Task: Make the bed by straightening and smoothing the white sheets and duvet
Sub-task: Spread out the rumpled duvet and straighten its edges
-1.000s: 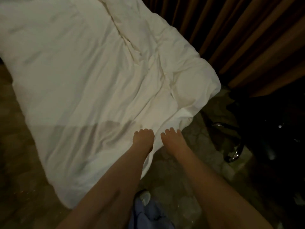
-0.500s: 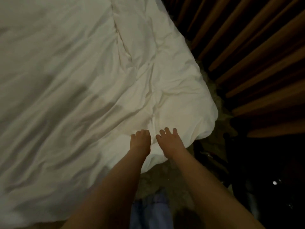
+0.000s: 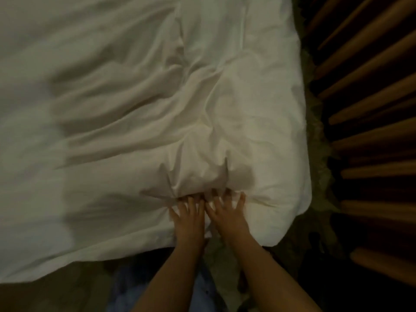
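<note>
my left hand (image 3: 188, 218) and right hand (image 3: 227, 216) flat, fingers spread, side by side, pressing white duvet (image 3: 157, 109) near its corner

Matt, creased white cloth duvet (image 3: 135, 109); pleated cloth curtain (image 3: 371, 97).

The room is dim. On the right hang long brown curtains (image 3: 369, 91) in thick folds, with dark gaps between the folds. Low down, the floor (image 3: 315, 140) shows as a thin strip beside the curtains, dark greenish with a blotchy pattern. More floor (image 3: 67, 293) shows at the bottom left, plain, brown and in shadow.
</note>
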